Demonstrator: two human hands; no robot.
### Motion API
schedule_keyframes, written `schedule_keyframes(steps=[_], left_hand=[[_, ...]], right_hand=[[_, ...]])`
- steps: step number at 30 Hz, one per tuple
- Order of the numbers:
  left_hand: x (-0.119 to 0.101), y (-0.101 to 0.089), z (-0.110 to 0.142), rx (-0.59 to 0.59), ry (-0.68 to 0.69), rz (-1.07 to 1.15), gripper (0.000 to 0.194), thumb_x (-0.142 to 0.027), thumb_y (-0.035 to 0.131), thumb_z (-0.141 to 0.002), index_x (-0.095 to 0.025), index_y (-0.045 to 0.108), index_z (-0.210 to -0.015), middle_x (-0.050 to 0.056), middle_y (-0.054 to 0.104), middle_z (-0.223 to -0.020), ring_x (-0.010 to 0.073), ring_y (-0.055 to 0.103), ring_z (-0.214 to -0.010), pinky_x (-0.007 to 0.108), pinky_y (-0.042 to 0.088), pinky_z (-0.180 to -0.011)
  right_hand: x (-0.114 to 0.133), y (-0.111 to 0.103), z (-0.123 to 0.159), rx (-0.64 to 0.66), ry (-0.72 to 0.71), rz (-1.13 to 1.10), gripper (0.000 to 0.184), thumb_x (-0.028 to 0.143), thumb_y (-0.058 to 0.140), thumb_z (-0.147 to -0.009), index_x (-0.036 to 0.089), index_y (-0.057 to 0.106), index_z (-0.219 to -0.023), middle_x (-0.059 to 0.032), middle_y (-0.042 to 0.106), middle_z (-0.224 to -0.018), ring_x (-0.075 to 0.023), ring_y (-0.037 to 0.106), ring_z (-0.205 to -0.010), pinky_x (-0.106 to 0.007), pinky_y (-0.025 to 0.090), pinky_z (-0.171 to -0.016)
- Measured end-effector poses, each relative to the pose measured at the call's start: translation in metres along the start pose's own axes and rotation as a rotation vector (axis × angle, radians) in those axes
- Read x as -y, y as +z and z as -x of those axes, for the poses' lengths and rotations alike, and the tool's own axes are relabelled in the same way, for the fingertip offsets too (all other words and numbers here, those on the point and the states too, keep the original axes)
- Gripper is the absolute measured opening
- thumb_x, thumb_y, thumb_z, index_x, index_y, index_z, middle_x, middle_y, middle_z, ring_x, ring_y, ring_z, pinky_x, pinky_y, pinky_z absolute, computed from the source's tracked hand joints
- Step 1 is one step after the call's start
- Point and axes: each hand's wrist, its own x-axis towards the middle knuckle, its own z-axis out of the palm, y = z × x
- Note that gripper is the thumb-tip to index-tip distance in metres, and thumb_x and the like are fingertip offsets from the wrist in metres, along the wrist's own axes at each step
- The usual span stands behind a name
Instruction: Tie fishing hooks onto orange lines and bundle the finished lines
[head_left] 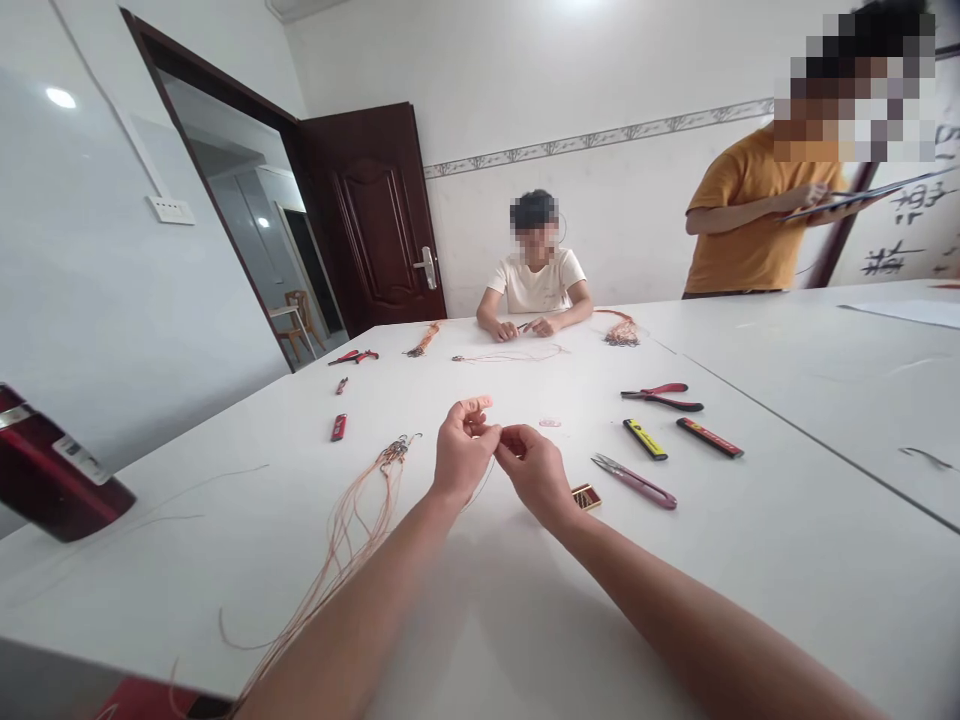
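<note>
Near the middle of the white bench [480, 590], a thin dark line [480, 487] is held just above the surface, and its lower part is curved. The grip of the right hand [500, 440] is narrow: the line comes out under its closed fingertips. The left hand [489, 418] is brought against them at the thumb, with its index finger raised apart; whether the line is also pinched there cannot be told.

A wide smooth surface is seen between the two forearms, and the left bench edge is kept well apart from both hands. Beside the left forearm, a bundle of thin orange cords [351, 520] is laid, with curved metal hooks [394, 453] at its far end; some cords are passed under this forearm.

Near the right wrist, a small gold-rimmed box [586, 497] is partly covered. Farther right are placed pointed metal snips [637, 482] with a purplish handle, a yellow-black flat case [645, 440], a red flat case [709, 438] and red-handled pliers [664, 397]. By the left edge, a glossy red cylindrical flask [60, 470] is stood, tilted in the view.
</note>
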Motion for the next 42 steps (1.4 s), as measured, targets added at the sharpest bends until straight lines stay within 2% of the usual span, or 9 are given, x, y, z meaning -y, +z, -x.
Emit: schedule_keyframes(steps=[3,10,15,19,29,36,42], left_hand=[[0.001,0.001,0.003,0.006,-0.002,0.005,0.03,-0.015,0.06,-0.065,-0.018,0.058,-0.094,0.006,0.059,-0.092,0.0153,0.055,-0.09,0.027,0.046,-0.077],[0.01,-0.009,0.009,0.02,-0.006,0.056,0.026,-0.023,0.058,-0.071,-0.02,0.056,-0.097,0.007,0.058,-0.108,0.0157,0.055,-0.096,0.029,0.045,-0.083],[0.016,-0.012,0.014,0.153,-0.098,0.118,0.033,-0.027,0.06,-0.07,-0.019,0.055,-0.101,0.007,0.066,-0.091,0.0176,0.061,-0.088,0.032,0.047,-0.08],[0.016,-0.01,0.016,0.2,-0.142,0.162,0.034,-0.029,0.063,-0.068,-0.019,0.056,-0.1,0.007,0.067,-0.091,0.0174,0.061,-0.087,0.031,0.047,-0.077],[0.014,-0.015,0.015,0.186,-0.171,0.173,0.038,-0.034,0.066,-0.064,-0.02,0.056,-0.098,0.002,0.065,-0.074,0.0135,0.059,-0.069,0.028,0.047,-0.068],[0.015,-0.017,0.015,0.137,-0.153,0.148,0.036,-0.032,0.066,-0.063,-0.02,0.057,-0.096,-0.002,0.058,-0.066,0.0105,0.054,-0.062,0.023,0.044,-0.061],[0.014,-0.016,0.016,0.138,-0.171,0.184,0.033,-0.03,0.065,-0.063,-0.02,0.057,-0.094,-0.002,0.056,-0.065,0.0106,0.053,-0.061,0.024,0.043,-0.061]], right_hand=[[-0.003,0.0,0.0,0.009,0.038,-0.023,0.021,0.035,0.052,-0.07,0.016,0.059,-0.075,-0.0043,0.063,-0.074,-0.016,0.054,-0.067,-0.027,0.041,-0.061],[-0.005,0.0,-0.005,0.019,0.115,-0.12,0.02,0.037,0.056,-0.067,0.016,0.056,-0.068,0.0003,0.056,-0.065,-0.0111,0.047,-0.059,-0.023,0.038,-0.056],[-0.003,-0.002,-0.007,0.011,0.17,-0.195,0.025,0.041,0.06,-0.064,0.017,0.054,-0.068,0.0012,0.053,-0.066,-0.0096,0.044,-0.057,-0.022,0.036,-0.052],[-0.005,-0.001,-0.007,0.03,0.211,-0.246,0.028,0.042,0.062,-0.061,0.017,0.055,-0.069,0.0006,0.054,-0.068,-0.0095,0.045,-0.058,-0.022,0.037,-0.053],[-0.01,-0.003,-0.007,0.119,0.244,-0.315,0.028,0.042,0.06,-0.064,0.016,0.056,-0.073,-0.0019,0.056,-0.072,-0.0096,0.05,-0.06,-0.023,0.042,-0.058],[-0.009,-0.003,-0.007,0.124,0.199,-0.231,0.025,0.04,0.058,-0.066,0.015,0.057,-0.071,-0.0002,0.054,-0.066,-0.0095,0.048,-0.058,-0.023,0.04,-0.055],[-0.009,-0.003,-0.007,0.143,0.154,-0.175,0.025,0.039,0.054,-0.069,0.015,0.055,-0.073,-0.001,0.055,-0.067,-0.0102,0.05,-0.059,-0.023,0.04,-0.054]])
